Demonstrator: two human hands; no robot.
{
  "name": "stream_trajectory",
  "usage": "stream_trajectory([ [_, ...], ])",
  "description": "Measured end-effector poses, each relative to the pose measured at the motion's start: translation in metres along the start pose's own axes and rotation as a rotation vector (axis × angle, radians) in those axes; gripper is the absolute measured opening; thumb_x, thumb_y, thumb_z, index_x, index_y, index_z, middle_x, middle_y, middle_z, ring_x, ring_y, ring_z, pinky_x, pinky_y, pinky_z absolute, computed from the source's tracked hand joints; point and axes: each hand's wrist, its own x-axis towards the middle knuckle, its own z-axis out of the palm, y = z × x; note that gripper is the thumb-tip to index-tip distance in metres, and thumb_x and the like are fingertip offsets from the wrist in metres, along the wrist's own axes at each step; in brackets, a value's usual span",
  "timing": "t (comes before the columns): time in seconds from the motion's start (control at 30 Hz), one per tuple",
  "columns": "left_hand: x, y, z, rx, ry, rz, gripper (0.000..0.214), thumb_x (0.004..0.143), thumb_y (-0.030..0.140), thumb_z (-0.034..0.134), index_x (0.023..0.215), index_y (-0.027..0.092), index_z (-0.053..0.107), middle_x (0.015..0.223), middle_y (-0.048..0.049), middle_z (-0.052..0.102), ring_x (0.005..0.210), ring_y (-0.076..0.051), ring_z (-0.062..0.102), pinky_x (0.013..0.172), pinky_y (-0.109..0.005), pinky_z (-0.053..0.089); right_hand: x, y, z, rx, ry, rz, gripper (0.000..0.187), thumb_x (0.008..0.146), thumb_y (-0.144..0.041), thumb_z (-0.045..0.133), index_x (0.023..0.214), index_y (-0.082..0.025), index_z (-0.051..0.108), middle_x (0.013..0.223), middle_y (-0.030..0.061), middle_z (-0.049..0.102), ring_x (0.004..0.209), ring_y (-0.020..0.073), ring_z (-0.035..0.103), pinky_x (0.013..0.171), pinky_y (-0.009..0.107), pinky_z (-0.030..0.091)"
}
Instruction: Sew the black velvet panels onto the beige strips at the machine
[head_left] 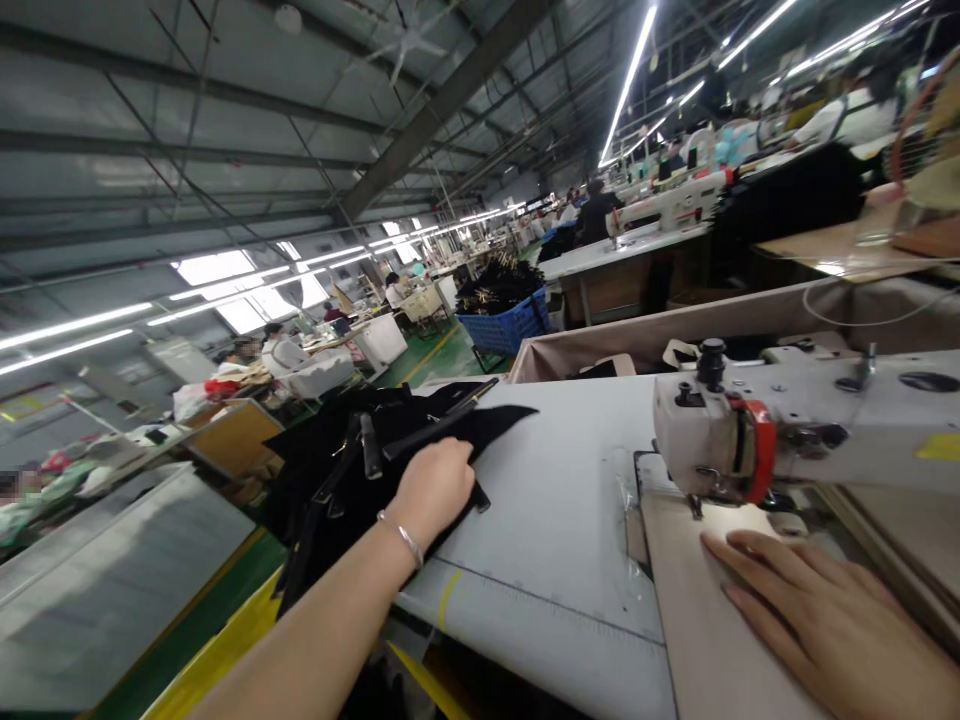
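Note:
My left hand (pixel 437 488), with a silver bangle at the wrist, is closed on a black fabric piece (pixel 491 425) at the left of the white sewing table (pixel 559 510). Under and beside it lies a pile of black fabric pieces (pixel 315 450) with zips and metal parts. On the right, my right hand (pixel 810 600) lies flat with fingers stretched over a beige panel (pixel 701 600), close to the needle area of a white sewing machine (pixel 697 440) with a red ring. What lies under the right palm is hidden.
Behind the table runs a beige cloth-lined trough (pixel 600 335). Beyond it stand a blue crate (pixel 506 325) heaped with dark pieces and another sewing machine (pixel 667 205). Yellow material (pixel 225 655) hangs below the table at left. Several people sit at far workstations.

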Motion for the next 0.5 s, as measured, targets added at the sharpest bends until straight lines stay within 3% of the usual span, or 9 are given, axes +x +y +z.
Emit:
stream_trajectory([
  [0.1, -0.02, 0.05, 0.035, -0.38, -0.331, 0.303, 0.028, 0.093, 0.028, 0.046, 0.086, 0.019, 0.071, 0.076, -0.0024, 0.069, 0.067, -0.014, 0.066, 0.074, -0.027, 0.053, 0.007, -0.003, -0.01, -0.071, -0.092, -0.047, 0.048, 0.09, -0.051, 0.045, 0.134, -0.034, 0.051, 0.132, 0.0013, 0.055, 0.116, 0.0269, 0.051, 0.088, 0.045, 0.041],
  [0.17, -0.016, 0.07, 0.057, -0.59, -0.419, 0.402, 0.034, 0.097, 0.032, 0.041, 0.088, 0.017, 0.071, 0.076, -0.0028, 0.069, 0.065, -0.014, 0.067, 0.072, -0.027, 0.054, 0.01, -0.006, -0.015, -0.078, -0.138, -0.041, 0.049, 0.091, -0.051, 0.043, 0.137, -0.033, 0.047, 0.137, 0.0015, 0.051, 0.121, 0.0261, 0.048, 0.092, 0.044, 0.039],
  [0.23, 0.002, 0.084, 0.073, -0.644, -0.314, 0.383, 0.033, 0.098, 0.028, 0.036, 0.107, 0.017, 0.066, 0.101, -0.0077, 0.069, 0.091, -0.018, 0.067, 0.088, -0.034, 0.051, 0.012, -0.008, -0.019, -0.07, -0.168, -0.033, 0.048, 0.092, -0.05, 0.042, 0.137, -0.033, 0.046, 0.138, 0.0011, 0.05, 0.123, 0.0253, 0.046, 0.094, 0.044, 0.038],
  [0.33, 0.042, 0.104, 0.088, -0.622, -0.183, 0.375, 0.036, 0.097, 0.028, 0.042, 0.132, 0.02, 0.049, 0.14, -0.011, 0.047, 0.132, -0.023, 0.041, 0.112, -0.043, 0.03, 0.014, -0.012, -0.024, -0.049, -0.18, -0.021, 0.047, 0.093, -0.046, 0.043, 0.137, -0.033, 0.045, 0.138, 0.0015, 0.05, 0.122, 0.0243, 0.047, 0.096, 0.044, 0.037],
  [0.4, 0.063, 0.12, 0.092, -0.605, -0.166, 0.402, 0.042, 0.091, 0.035, 0.055, 0.13, 0.021, 0.05, 0.137, -0.0109, 0.048, 0.132, -0.026, 0.039, 0.113, -0.046, 0.026, 0.016, -0.014, -0.027, -0.036, -0.171, -0.019, 0.046, 0.093, -0.044, 0.044, 0.137, -0.032, 0.046, 0.136, 0.0029, 0.051, 0.12, 0.0241, 0.048, 0.095, 0.044, 0.037],
  [0.5, 0.077, 0.14, 0.091, -0.586, -0.19, 0.435, 0.037, 0.081, 0.044, 0.067, 0.105, 0.017, 0.062, 0.107, -0.0095, 0.062, 0.109, -0.027, 0.055, 0.099, -0.042, 0.039, 0.02, -0.017, -0.033, -0.014, -0.164, -0.031, 0.044, 0.093, -0.039, 0.044, 0.136, -0.029, 0.048, 0.133, 0.0056, 0.054, 0.117, 0.0242, 0.05, 0.094, 0.044, 0.038],
])
